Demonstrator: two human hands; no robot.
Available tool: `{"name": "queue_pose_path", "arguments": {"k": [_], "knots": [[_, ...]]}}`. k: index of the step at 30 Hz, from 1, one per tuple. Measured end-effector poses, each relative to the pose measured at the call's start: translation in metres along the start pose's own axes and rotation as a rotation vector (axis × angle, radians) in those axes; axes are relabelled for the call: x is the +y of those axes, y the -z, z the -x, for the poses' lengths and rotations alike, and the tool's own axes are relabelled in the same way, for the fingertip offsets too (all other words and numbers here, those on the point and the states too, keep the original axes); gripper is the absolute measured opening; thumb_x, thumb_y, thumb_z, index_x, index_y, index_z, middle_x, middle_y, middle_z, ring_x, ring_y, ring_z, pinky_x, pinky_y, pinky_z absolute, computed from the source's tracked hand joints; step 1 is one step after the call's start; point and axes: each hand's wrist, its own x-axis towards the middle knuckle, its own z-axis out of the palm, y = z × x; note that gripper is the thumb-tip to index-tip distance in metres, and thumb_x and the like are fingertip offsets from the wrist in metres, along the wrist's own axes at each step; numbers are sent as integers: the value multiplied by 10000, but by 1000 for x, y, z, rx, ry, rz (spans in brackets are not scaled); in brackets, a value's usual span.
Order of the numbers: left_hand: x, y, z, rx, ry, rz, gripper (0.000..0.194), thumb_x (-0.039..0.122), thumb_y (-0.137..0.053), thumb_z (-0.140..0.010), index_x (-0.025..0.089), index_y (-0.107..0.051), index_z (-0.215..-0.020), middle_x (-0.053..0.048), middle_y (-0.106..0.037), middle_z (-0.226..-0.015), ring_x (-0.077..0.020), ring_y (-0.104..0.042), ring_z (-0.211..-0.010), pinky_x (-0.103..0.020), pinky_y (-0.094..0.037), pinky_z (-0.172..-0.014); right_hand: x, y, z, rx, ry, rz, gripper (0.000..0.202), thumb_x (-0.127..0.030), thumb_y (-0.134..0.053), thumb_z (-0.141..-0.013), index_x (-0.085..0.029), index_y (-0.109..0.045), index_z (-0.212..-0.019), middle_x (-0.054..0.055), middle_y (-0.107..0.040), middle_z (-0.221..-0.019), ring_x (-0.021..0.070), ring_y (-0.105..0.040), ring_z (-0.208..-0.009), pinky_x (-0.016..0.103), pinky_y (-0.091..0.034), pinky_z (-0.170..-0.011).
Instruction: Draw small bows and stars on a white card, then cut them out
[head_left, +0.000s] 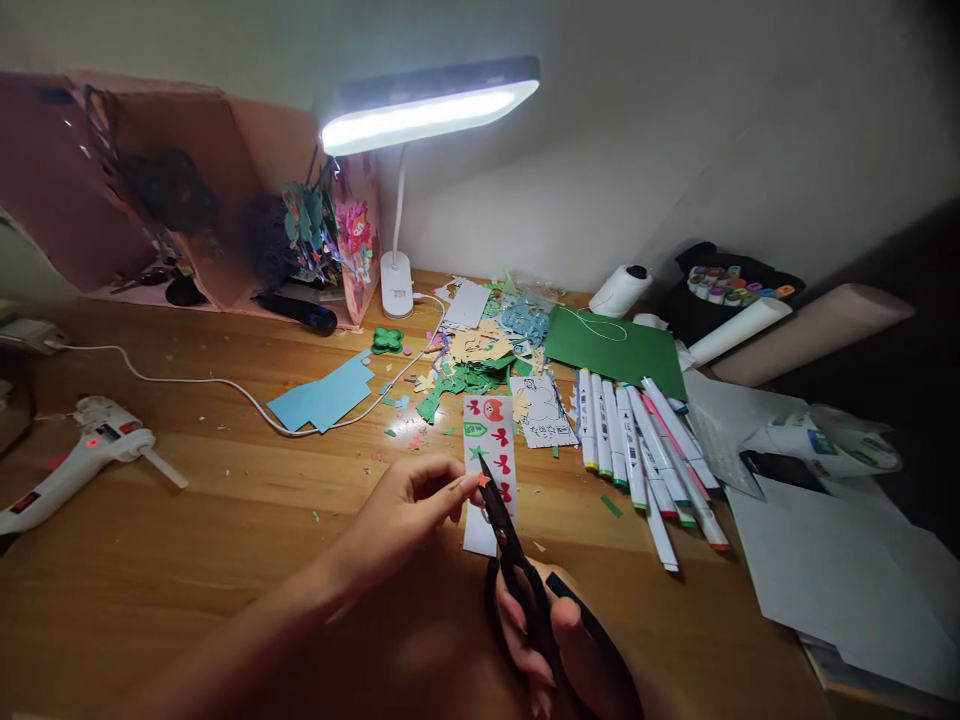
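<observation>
My right hand (547,635) is closed round the handles of black scissors (510,545), whose blades point up and away from me and look nearly closed. Between its thumb and fingertips, my left hand (420,500) pinches a small orange-red paper star (484,481) right beside the blades. Under both lies a white paper strip (478,533) with red bows, a green star and other small coloured drawings; the scissors cover part of it. Just right of the strip is a white card (544,415) with black line drawings.
Paper scraps (480,350) are heaped behind the strip. Several markers (645,450) lie at right, near a green sheet (615,345). Blue paper (322,393), a glue gun (82,455) and a lamp cable are at left. A lit lamp (435,105) overhangs the table.
</observation>
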Motion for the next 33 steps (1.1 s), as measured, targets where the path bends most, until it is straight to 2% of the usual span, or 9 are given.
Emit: {"name": "queue_pose_path", "arguments": {"k": [8,11,15,21,26,30,33], "knots": [[4,1,0,-5,-24,-2,292,400,-553,-847,151,-655,-735,-14,-630,-698,-108,-508,-614,-202,-359,-539,-5,0,-3,-25,0,63,626,-816,-452,-641,-193,-409,-694,-111,-338,-401,24,-261,-293,146,-253,-302],[4,3,2,34,-61,-84,293,398,-542,-856,152,-672,-765,-24,-647,-720,-124,-526,-646,-217,-373,-574,-7,0,-2,-16,12,72,616,-801,-451,-664,-186,-419,-703,-106,-328,-427,23,-242,-323,147,-234,-317],[3,6,3,71,-100,-185,297,386,-512,-880,151,-669,-790,-30,-647,-736,-134,-528,-663,-229,-375,-596,-13,-1,0,-34,14,92,590,-767,-462,-699,-178,-440,-727,-91,-355,-457,33,-299,-352,152,-277,-352],[1,8,3,124,-116,-251,287,367,-500,-891,155,-615,-736,-13,-604,-711,-131,-534,-671,-224,-380,-600,-18,-1,-2,-74,-38,91,587,-766,-516,-659,-188,-429,-715,-97,-340,-469,28,-251,-348,147,-289,-337],[1,8,3,126,-152,-197,250,338,-491,-905,155,-600,-775,-11,-611,-756,-125,-574,-703,-218,-417,-635,-23,-3,-2,-70,-97,72,623,-806,-523,-596,-199,-419,-692,-101,-332,-449,34,-258,-337,164,-265,-326],[0,6,4,157,-147,-195,255,353,-488,-908,164,-605,-781,-3,-611,-743,-118,-557,-688,-218,-406,-628,-25,-3,-1,-114,-139,91,600,-787,-516,-629,-202,-407,-709,-104,-334,-462,31,-261,-349,162,-311,-361],[1,3,5,114,-102,-147,272,380,-480,-906,166,-614,-808,-12,-622,-769,-123,-538,-698,-227,-395,-624,-28,-2,-1,-106,-92,99,593,-787,-488,-653,-203,-404,-718,-102,-329,-465,33,-253,-349,159,-289,-350]]}}
